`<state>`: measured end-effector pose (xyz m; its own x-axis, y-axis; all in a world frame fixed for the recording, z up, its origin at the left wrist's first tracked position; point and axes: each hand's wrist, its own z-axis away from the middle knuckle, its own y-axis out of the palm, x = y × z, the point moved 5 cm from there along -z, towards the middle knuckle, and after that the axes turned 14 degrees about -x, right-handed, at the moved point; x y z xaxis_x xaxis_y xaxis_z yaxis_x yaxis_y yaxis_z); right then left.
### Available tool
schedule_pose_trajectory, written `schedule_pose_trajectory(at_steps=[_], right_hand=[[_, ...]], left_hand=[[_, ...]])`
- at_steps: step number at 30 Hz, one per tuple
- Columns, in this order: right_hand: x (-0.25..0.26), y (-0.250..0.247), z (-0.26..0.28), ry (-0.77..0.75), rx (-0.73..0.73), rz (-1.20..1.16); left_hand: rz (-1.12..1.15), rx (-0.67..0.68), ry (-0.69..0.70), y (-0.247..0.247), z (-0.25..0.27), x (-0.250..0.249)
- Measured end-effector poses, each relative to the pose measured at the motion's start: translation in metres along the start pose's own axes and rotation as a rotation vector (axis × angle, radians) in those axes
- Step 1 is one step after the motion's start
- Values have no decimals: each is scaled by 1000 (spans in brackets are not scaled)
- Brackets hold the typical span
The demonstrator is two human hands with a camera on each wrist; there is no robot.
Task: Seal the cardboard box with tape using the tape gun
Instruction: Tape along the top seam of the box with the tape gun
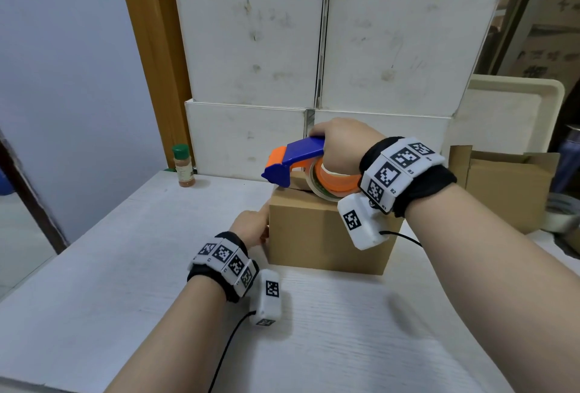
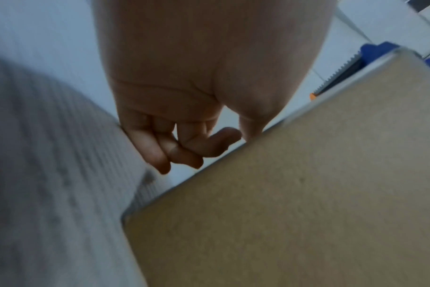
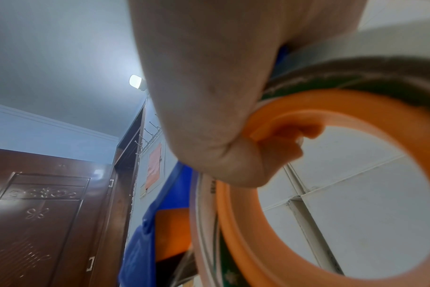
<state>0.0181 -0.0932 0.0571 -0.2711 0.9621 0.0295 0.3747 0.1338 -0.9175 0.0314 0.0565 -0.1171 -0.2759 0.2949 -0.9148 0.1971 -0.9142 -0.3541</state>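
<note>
A small closed cardboard box (image 1: 326, 232) stands on the white table (image 1: 125, 283). My right hand (image 1: 340, 145) grips the blue and orange tape gun (image 1: 298, 157), fingers (image 3: 282, 143) hooked through its orange ring (image 3: 246, 223). The gun's nose rests on the box top near the far left corner. My left hand (image 1: 251, 226) is at the box's left side. In the left wrist view its thumb (image 2: 252, 124) touches the edge of the box (image 2: 295, 194), and the other fingers (image 2: 184, 153) hang loosely curled, holding nothing. The gun's toothed blade (image 2: 344, 70) shows above that edge.
Stacked white boxes (image 1: 314, 47) form a wall right behind the box. A spice bottle with a green cap (image 1: 183, 166) stands at the table's far left. An open cardboard carton (image 1: 508, 185), a cream tray (image 1: 514, 110) and a tape roll (image 1: 561, 210) sit at the right.
</note>
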Motion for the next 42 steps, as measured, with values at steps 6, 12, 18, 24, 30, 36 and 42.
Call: schedule_pose_trajectory(at_steps=[6,12,18,24,30,36,42], right_hand=[[-1,0,0,-2,-14,-3],[-1,0,0,-5,-21,-9],[-1,0,0,-10,-15,-26],[-1,0,0,3,-6,-31],[-2,-1,1,11,5,-38],[-1,-1,2,6,0,-31],[1,-2,2,13,9,-15]], left_hand=[[379,-33,-50,-2,-4,-26],[553,141,-79,12,1,-36],[562,214,-40,16,3,-34],[536,222,-45,15,5,-35],[559,241,-46,18,7,-34],[543,207,-37,16,11,-35],[396,81,-11,7,4,-40]])
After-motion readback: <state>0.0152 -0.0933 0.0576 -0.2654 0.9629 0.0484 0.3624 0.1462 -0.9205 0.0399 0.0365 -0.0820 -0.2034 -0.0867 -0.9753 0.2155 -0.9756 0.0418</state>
